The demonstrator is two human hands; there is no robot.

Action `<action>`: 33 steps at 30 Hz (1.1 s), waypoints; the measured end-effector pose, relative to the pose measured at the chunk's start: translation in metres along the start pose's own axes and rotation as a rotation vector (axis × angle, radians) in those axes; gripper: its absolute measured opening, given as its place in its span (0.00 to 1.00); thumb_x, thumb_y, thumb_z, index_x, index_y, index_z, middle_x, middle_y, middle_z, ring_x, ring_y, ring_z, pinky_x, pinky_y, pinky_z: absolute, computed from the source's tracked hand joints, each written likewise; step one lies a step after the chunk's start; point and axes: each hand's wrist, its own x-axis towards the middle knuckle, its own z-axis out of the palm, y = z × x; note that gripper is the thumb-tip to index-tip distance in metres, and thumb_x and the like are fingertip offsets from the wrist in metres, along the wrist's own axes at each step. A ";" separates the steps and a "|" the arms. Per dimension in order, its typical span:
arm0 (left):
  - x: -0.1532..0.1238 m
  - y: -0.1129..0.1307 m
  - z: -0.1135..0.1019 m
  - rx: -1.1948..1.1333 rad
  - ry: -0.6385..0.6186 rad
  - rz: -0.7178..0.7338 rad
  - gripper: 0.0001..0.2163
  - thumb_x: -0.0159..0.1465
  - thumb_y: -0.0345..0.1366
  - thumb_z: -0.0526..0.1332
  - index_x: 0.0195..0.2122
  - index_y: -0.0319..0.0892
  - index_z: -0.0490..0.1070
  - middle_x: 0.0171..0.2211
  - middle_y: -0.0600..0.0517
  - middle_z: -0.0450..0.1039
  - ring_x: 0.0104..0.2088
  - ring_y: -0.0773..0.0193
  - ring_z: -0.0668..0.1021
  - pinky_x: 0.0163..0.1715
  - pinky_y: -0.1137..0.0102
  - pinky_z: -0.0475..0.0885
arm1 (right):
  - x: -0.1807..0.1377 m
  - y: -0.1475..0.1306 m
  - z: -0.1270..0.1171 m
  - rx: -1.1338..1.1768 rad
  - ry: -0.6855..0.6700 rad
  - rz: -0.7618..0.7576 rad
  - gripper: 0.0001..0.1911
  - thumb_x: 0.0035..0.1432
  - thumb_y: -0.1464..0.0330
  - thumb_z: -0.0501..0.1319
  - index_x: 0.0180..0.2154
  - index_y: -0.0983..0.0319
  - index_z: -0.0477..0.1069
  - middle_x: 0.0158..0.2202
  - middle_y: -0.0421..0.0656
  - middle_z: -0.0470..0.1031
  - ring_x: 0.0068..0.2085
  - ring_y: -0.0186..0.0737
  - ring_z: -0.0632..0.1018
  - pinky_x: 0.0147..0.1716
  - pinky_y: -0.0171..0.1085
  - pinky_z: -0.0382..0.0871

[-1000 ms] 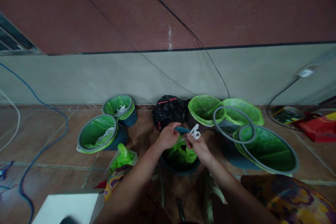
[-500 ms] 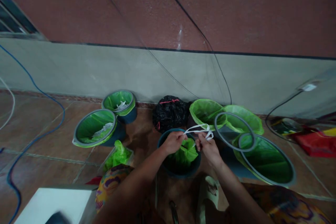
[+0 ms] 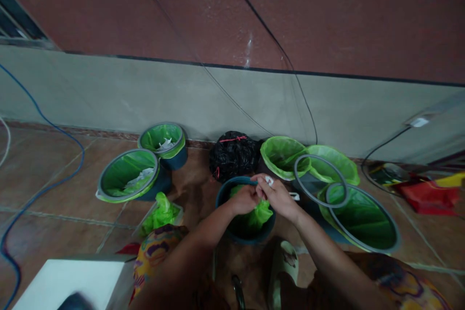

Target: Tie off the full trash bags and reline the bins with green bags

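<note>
Hands close, fingers touching, over blue bucket [image 3: 240, 239]. Right hand [image 3: 279, 197] seems to pinch white string [image 3: 269, 180]; loop pokes out by wrist. Left hand [image 3: 245, 199] curled in; can't tell what its fingertips grip. Green bag [image 3: 262, 214] bunched up inside bucket, under hands. Black bag [image 3: 234, 157] sits just behind. Step now looks like tying string. Next move calls for firm grip on both ends, then snug pull.

a blue hose [image 3: 83, 154] curves behind and left of the white box [image 3: 72, 278]; a red bundle [image 3: 430, 197] lies well to the box's right.
</note>
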 end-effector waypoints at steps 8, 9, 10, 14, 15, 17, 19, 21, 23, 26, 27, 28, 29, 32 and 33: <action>-0.001 -0.002 0.006 -0.074 -0.048 -0.010 0.09 0.62 0.35 0.56 0.29 0.40 0.72 0.24 0.56 0.67 0.27 0.69 0.69 0.30 0.74 0.65 | 0.020 0.009 -0.005 -0.009 -0.009 0.075 0.24 0.59 0.50 0.56 0.45 0.62 0.72 0.28 0.40 0.75 0.25 0.33 0.72 0.24 0.33 0.66; -0.001 -0.003 0.006 -0.110 -0.052 -0.052 0.11 0.64 0.37 0.54 0.29 0.40 0.73 0.23 0.56 0.66 0.26 0.69 0.68 0.29 0.74 0.65 | 0.019 0.013 -0.005 -0.041 0.040 0.072 0.24 0.57 0.52 0.59 0.48 0.61 0.71 0.34 0.42 0.77 0.29 0.35 0.75 0.27 0.34 0.68; 0.000 -0.005 0.006 -0.137 -0.052 -0.097 0.12 0.64 0.38 0.53 0.29 0.39 0.72 0.21 0.57 0.64 0.24 0.70 0.67 0.27 0.74 0.64 | 0.016 0.018 -0.006 -0.082 0.089 0.071 0.27 0.56 0.53 0.61 0.52 0.61 0.69 0.41 0.45 0.77 0.35 0.38 0.77 0.30 0.35 0.71; 0.000 -0.006 0.005 -0.195 -0.002 -0.191 0.13 0.64 0.39 0.52 0.27 0.39 0.71 0.20 0.58 0.62 0.21 0.71 0.66 0.25 0.74 0.63 | -0.004 0.038 -0.014 -0.281 0.107 0.124 0.29 0.57 0.54 0.60 0.56 0.62 0.67 0.46 0.49 0.78 0.42 0.43 0.79 0.41 0.41 0.72; 0.000 -0.005 0.004 -0.210 0.013 -0.202 0.13 0.64 0.39 0.52 0.27 0.39 0.70 0.20 0.58 0.62 0.21 0.71 0.66 0.25 0.74 0.63 | -0.010 0.041 -0.015 -0.332 0.090 0.131 0.27 0.58 0.54 0.58 0.54 0.62 0.69 0.43 0.48 0.79 0.40 0.43 0.79 0.41 0.41 0.72; 0.001 -0.004 0.004 -0.248 0.044 -0.228 0.14 0.64 0.41 0.53 0.25 0.39 0.69 0.19 0.58 0.62 0.21 0.71 0.65 0.23 0.75 0.62 | -0.021 0.044 -0.017 -0.421 0.073 0.119 0.22 0.61 0.54 0.55 0.49 0.61 0.73 0.38 0.47 0.80 0.37 0.43 0.79 0.40 0.40 0.71; 0.002 -0.004 0.004 -0.292 0.069 -0.249 0.15 0.64 0.41 0.53 0.24 0.39 0.69 0.18 0.58 0.62 0.19 0.72 0.64 0.22 0.75 0.61 | -0.030 0.043 -0.016 -0.489 0.084 0.104 0.21 0.63 0.55 0.52 0.43 0.59 0.77 0.33 0.46 0.80 0.35 0.44 0.79 0.38 0.39 0.70; 0.003 -0.006 0.004 -0.334 0.094 -0.264 0.14 0.63 0.40 0.55 0.24 0.38 0.70 0.18 0.57 0.64 0.18 0.73 0.64 0.21 0.75 0.59 | -0.038 0.039 -0.012 -0.519 0.099 0.115 0.22 0.64 0.56 0.49 0.38 0.59 0.78 0.28 0.44 0.79 0.32 0.43 0.78 0.36 0.38 0.68; 0.003 -0.007 0.001 -0.346 0.126 -0.285 0.11 0.60 0.39 0.59 0.26 0.37 0.73 0.18 0.57 0.65 0.18 0.73 0.64 0.21 0.75 0.59 | -0.047 0.035 -0.006 -0.503 0.099 0.139 0.23 0.65 0.56 0.48 0.36 0.60 0.78 0.25 0.43 0.76 0.29 0.41 0.76 0.33 0.37 0.66; 0.002 -0.007 -0.005 -0.185 0.150 -0.250 0.08 0.58 0.36 0.63 0.29 0.36 0.78 0.18 0.56 0.68 0.20 0.71 0.67 0.25 0.74 0.63 | -0.060 0.032 0.005 -0.469 0.021 0.158 0.22 0.64 0.55 0.49 0.31 0.60 0.76 0.21 0.40 0.72 0.24 0.37 0.73 0.27 0.35 0.62; 0.001 -0.005 -0.007 -0.070 0.137 -0.205 0.08 0.58 0.36 0.63 0.29 0.36 0.78 0.19 0.55 0.70 0.22 0.70 0.69 0.27 0.74 0.65 | -0.063 0.032 0.008 -0.471 -0.004 0.162 0.23 0.64 0.55 0.50 0.28 0.60 0.75 0.21 0.39 0.72 0.23 0.36 0.72 0.26 0.35 0.61; 0.000 -0.003 -0.009 0.061 0.116 -0.147 0.08 0.59 0.36 0.63 0.28 0.38 0.79 0.21 0.54 0.72 0.24 0.68 0.72 0.30 0.73 0.66 | -0.065 0.033 0.009 -0.475 -0.006 0.164 0.23 0.64 0.54 0.50 0.27 0.60 0.74 0.21 0.40 0.72 0.24 0.37 0.72 0.25 0.35 0.61; -0.001 -0.001 -0.010 0.199 0.089 -0.083 0.08 0.59 0.35 0.62 0.29 0.39 0.79 0.23 0.54 0.74 0.26 0.67 0.74 0.31 0.73 0.66 | -0.065 0.034 0.009 -0.475 0.025 0.161 0.22 0.64 0.55 0.50 0.28 0.60 0.74 0.23 0.41 0.74 0.25 0.38 0.74 0.27 0.35 0.63; -0.006 0.006 -0.008 0.529 0.044 0.075 0.07 0.61 0.34 0.60 0.33 0.42 0.79 0.29 0.51 0.78 0.34 0.62 0.78 0.36 0.71 0.68 | -0.050 0.042 0.006 -0.419 0.218 0.102 0.19 0.63 0.58 0.51 0.38 0.59 0.77 0.37 0.46 0.80 0.39 0.44 0.79 0.40 0.39 0.70; -0.007 0.007 -0.007 0.600 0.046 0.113 0.07 0.62 0.33 0.59 0.35 0.42 0.78 0.32 0.50 0.79 0.36 0.61 0.79 0.37 0.70 0.69 | -0.042 0.045 0.005 -0.373 0.253 0.066 0.18 0.62 0.59 0.51 0.41 0.59 0.76 0.41 0.47 0.80 0.44 0.45 0.79 0.45 0.41 0.70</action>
